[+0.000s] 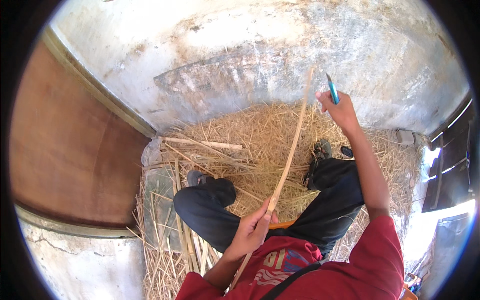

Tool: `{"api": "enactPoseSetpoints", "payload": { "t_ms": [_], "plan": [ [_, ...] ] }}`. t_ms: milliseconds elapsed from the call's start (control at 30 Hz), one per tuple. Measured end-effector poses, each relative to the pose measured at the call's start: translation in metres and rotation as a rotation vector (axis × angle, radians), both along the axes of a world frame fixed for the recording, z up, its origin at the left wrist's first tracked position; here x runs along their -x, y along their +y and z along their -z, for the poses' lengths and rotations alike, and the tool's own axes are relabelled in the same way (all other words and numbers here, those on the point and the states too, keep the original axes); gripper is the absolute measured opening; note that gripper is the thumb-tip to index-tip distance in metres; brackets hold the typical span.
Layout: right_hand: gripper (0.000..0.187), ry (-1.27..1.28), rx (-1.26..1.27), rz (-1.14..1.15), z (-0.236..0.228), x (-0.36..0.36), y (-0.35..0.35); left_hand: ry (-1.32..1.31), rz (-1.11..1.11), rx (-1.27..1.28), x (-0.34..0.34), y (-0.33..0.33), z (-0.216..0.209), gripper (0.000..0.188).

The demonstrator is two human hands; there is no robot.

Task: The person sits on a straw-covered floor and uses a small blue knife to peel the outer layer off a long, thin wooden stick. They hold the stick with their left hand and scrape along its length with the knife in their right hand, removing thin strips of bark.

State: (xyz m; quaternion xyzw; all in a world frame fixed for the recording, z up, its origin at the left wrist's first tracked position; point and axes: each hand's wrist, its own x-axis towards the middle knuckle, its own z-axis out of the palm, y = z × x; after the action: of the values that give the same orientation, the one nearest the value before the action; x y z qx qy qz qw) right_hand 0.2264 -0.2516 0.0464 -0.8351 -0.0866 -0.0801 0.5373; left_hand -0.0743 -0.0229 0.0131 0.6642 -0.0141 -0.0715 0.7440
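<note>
My left hand (251, 231) is closed round a long, thin bamboo strip (286, 172) near my lap. The strip slants up and away to the right, and its far end looks blurred by the wall. Its lower end runs down beside my red shirt. My right hand (340, 111) is raised at the far right, closed on a knife (333, 92) with a blue-green handle and a short dark blade pointing up. The blade stands a little right of the strip's far end, apart from it. My legs are bent wide, one on each side of the strip.
Straw-like shavings (240, 130) cover the floor. Several split bamboo pieces (205, 144) lie at the left, others beside my left leg. A stained white wall (225, 60) stands ahead, a brown door (75, 135) at the left. An orange seat edge (281, 225) shows between my legs.
</note>
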Motion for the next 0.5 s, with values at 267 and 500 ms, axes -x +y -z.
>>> {"api": "enactPoseSetpoints", "payload": {
  "t_ms": [267, 500],
  "plan": [
    [0.030, 0.342, -0.647, -0.197, -0.009, 0.107, 0.012, -0.384, 0.199, -0.478, -0.039, 0.008, -0.032, 0.046],
    [0.022, 0.078, -0.901, 0.349, 0.001, 0.049, -0.104, -0.498, -0.119, -1.144, -0.040, 0.091, -0.064, 0.045]
  ]
}}
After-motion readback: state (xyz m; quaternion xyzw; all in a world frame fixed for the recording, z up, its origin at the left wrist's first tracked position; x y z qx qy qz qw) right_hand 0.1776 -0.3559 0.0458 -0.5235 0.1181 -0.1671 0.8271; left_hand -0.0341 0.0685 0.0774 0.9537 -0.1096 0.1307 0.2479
